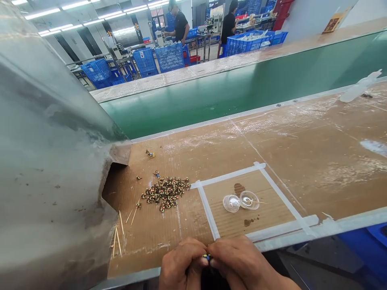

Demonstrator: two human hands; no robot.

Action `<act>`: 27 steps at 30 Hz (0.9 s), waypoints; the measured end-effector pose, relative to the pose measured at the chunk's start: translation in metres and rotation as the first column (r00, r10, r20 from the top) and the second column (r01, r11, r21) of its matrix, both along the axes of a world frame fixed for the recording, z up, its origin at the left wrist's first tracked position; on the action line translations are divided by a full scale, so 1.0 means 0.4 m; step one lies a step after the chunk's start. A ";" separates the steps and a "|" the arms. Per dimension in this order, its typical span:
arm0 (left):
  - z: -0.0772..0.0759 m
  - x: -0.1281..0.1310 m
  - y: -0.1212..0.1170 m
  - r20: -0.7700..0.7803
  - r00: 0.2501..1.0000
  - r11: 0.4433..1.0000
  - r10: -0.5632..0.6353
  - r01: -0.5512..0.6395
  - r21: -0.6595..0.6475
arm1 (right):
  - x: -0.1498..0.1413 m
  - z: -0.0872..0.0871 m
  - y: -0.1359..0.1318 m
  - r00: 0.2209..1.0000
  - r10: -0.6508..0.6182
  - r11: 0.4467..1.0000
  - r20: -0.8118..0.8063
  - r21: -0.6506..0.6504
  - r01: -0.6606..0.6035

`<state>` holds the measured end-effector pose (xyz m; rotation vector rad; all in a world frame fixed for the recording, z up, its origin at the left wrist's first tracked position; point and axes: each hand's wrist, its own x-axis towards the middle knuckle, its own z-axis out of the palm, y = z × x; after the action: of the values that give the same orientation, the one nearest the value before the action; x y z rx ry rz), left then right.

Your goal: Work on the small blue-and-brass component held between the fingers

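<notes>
My left hand and my right hand meet at the table's front edge, fingertips pinched together. Between them is a tiny figurine-like piece with blue and yellow on it, mostly covered by my fingers. Up and to the left of the hands lies a heap of small dark, yellow and red pieces. Two similar bits with blue, one nearer and one farther, lie behind it. A small clear cup with a toothpick in it stands beside its clear round lid.
White tape frames a cardboard patch with wet spots around the cup. Loose toothpicks lie near a metal panel at left. A green conveyor belt runs behind the table. A clear bottle lies far right. Two people work in the background.
</notes>
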<state>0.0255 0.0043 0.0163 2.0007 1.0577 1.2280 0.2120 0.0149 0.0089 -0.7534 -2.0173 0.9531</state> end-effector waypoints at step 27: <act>0.012 -0.006 0.008 0.009 0.999 0.997 -0.049 0.048 0.058 | 0.003 0.005 0.010 1.000 0.007 0.998 0.021 0.061 -0.008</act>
<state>0.0232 0.0074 0.0211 2.0489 0.9735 1.2549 0.2133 0.0188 0.0110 -0.7253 -2.0588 0.8873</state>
